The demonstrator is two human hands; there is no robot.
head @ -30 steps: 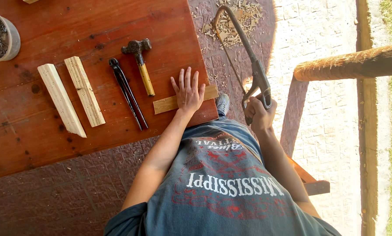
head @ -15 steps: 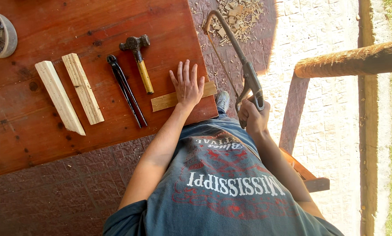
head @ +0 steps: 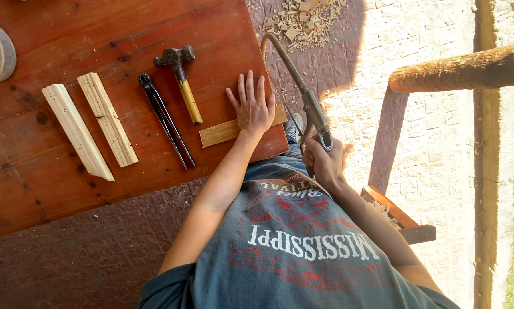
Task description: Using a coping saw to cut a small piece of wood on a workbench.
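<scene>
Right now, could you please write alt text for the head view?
A person's left hand presses a wooden strip flat at a red table's edge while the right hand holds a hacksaw beside it. A hammer, pincers and two wood blocks lie nearby.

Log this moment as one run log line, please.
left hand: flat on wood strip | right hand: gripping hacksaw | table: hammer, pincers
</scene>
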